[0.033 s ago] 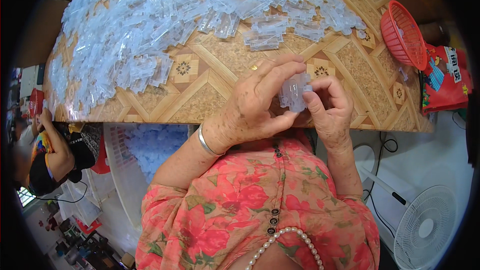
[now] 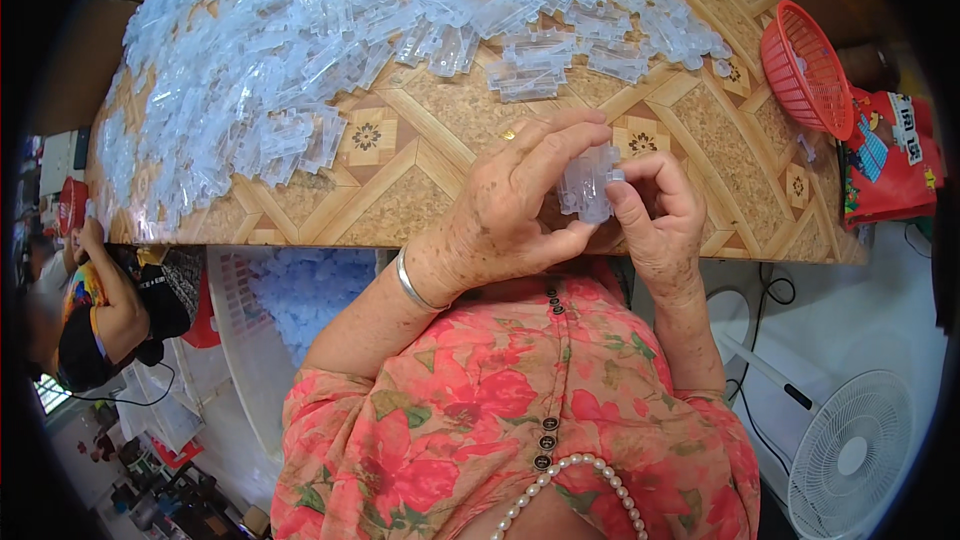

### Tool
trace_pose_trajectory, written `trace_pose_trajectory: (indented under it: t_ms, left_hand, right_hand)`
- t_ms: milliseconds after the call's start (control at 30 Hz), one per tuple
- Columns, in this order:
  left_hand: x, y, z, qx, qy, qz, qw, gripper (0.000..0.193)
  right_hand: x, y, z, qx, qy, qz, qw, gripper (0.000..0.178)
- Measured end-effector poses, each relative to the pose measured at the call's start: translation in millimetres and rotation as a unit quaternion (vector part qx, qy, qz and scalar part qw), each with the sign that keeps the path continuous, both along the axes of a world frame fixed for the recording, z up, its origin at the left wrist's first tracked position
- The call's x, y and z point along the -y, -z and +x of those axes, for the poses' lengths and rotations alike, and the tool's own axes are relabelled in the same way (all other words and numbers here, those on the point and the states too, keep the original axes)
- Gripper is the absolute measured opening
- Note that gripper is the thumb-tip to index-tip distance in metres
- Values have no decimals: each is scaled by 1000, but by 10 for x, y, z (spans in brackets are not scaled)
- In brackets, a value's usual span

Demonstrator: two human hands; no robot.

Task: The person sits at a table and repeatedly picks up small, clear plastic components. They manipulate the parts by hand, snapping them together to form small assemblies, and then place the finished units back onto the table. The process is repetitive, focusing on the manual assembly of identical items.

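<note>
A clear, ribbed plastic piece is held just above the near side of the table. My left hand curls around it, fingertips at its top and thumb at its bottom end. At the piece's right side, my right hand pinches a small clear plastic bit between thumb and forefinger; whether that bit is joined to the piece I cannot tell. Beyond my hands, a wide heap of similar clear plastic pieces covers the far and left parts of the table.
The patterned tabletop has its near edge at my body. On the right stand a red plastic basket and a red bag. A white fan is below right. Left below, a white crate holds bluish pieces; another person's arm is at far left.
</note>
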State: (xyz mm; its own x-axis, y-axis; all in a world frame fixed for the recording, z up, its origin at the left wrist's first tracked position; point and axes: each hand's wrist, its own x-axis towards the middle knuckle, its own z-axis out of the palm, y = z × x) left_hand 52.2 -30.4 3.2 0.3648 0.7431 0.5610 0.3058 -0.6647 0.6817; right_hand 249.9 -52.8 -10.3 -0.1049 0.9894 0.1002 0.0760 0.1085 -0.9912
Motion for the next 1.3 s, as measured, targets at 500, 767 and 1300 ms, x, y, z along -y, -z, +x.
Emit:
trace_pose_trajectory:
  t_ms: [500,767,1300]
  left_hand:
    - [-8,-32,261,296,129,-495,807,49]
    - [-32,113,193,534,166,-571,601,60]
    - [98,18,190,441,201,-546,683,53]
  right_hand:
    - [-208,-121,-7,188,120,150,963,11]
    - [-175,-165,188,343,133,128,921,16]
    - [-167,-250,24,269,34,266,925,60]
